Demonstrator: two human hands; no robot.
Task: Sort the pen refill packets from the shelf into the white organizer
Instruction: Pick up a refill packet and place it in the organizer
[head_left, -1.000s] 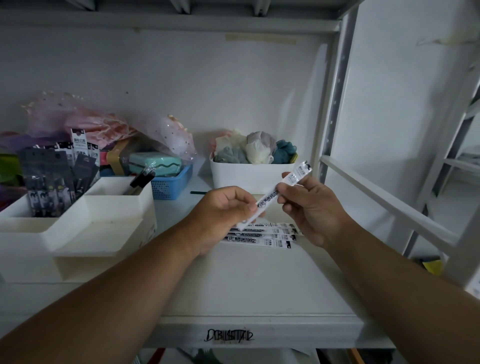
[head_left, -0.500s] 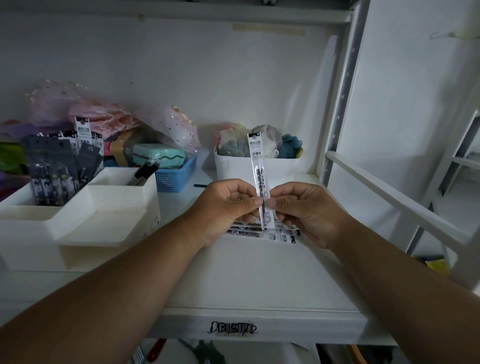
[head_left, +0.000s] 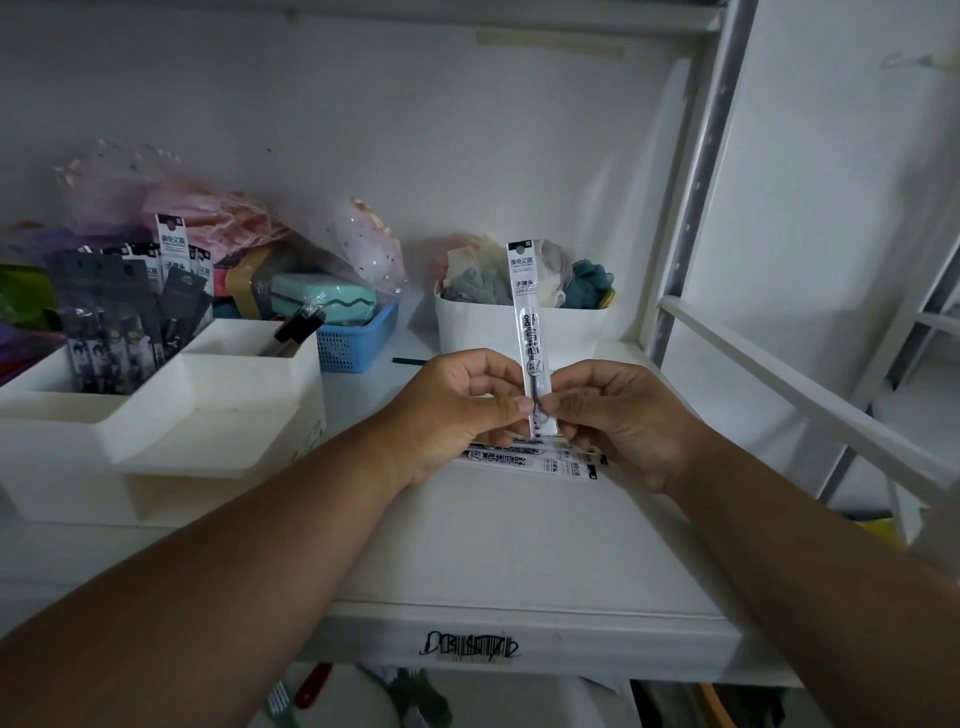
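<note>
Head view: left hand (head_left: 457, 410) and right hand (head_left: 618, 421) fingers pinch refill packet (head_left: 531, 332) upright, likely to read label; spare packets (head_left: 540, 460) on shelf (head_left: 519, 545); white organizer (head_left: 249, 415) left.

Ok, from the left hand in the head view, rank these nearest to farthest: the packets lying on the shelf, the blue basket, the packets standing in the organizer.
1. Packets lying on the shelf: just under the left hand.
2. Blue basket: behind, to its left.
3. Packets standing in the organizer: far left.

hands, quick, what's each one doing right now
Left hand: pinching the upright white pen refill packet.
Right hand: pinching the same packet near its lower end.
</note>
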